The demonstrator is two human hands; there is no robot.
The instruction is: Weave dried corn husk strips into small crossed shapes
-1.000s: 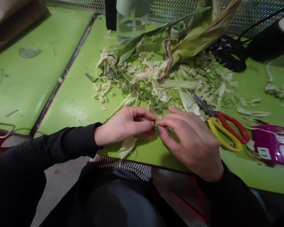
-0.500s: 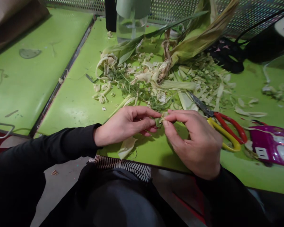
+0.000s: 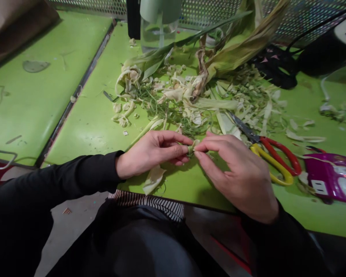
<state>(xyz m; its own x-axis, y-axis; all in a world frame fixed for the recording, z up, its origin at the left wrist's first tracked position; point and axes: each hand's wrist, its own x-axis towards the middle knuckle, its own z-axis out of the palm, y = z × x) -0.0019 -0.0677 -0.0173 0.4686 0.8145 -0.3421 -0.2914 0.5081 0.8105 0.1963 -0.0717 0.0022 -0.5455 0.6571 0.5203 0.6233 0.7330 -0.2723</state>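
Note:
A small curled strip of pale green corn husk (image 3: 192, 148) is pinched between my two hands, just above the front of the green table (image 3: 98, 130). My left hand (image 3: 155, 151) grips its left side between thumb and fingers. My right hand (image 3: 236, 165) pinches its right end with thumb and forefinger. A loose pale husk piece (image 3: 155, 179) lies on the table below my left hand. Beyond both hands spreads a heap of shredded husk (image 3: 175, 94). Scissors (image 3: 262, 140) with red and yellow handles rest beside my right hand, blades pointing into the scraps.
Long dried corn husks (image 3: 242, 46) lie across the back of the heap. A clear bottle (image 3: 158, 34) with a pale green top stands behind it. At the right are a purple device (image 3: 327, 175) and a black object with a cable (image 3: 323, 50). A brown paper bag (image 3: 20, 27) is at far left.
My right hand has shifted slightly left and its wrist has dropped a little. The curled strip now sits closer to the left fingertips, still pinched by both hands.

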